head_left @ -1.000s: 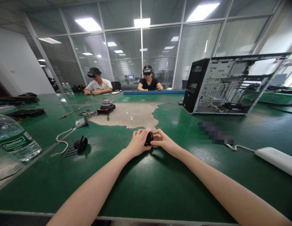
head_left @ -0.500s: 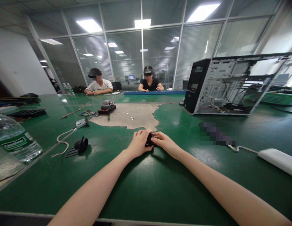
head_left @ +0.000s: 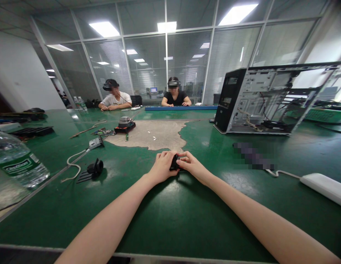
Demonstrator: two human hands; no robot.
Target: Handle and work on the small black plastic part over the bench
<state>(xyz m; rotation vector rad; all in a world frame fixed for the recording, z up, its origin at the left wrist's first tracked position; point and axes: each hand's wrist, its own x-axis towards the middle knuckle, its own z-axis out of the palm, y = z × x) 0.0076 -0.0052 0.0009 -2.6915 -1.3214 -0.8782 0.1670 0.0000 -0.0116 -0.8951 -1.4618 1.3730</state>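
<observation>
Ceiling panels [head_left: 104, 29] glare off the green tabletop [head_left: 159, 220]; edges stretch

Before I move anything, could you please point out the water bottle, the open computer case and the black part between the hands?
Water bottle [head_left: 20, 165]: head view, on its green label.
Open computer case [head_left: 228, 99]: head view, on its black front panel.
Black part [head_left: 173, 163]: head view, on its visible dark side.

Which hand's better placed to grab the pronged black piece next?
Left, I'd say: your left hand is nearer the pronged black piece, though it and your right hand both hold a small black object.
</observation>
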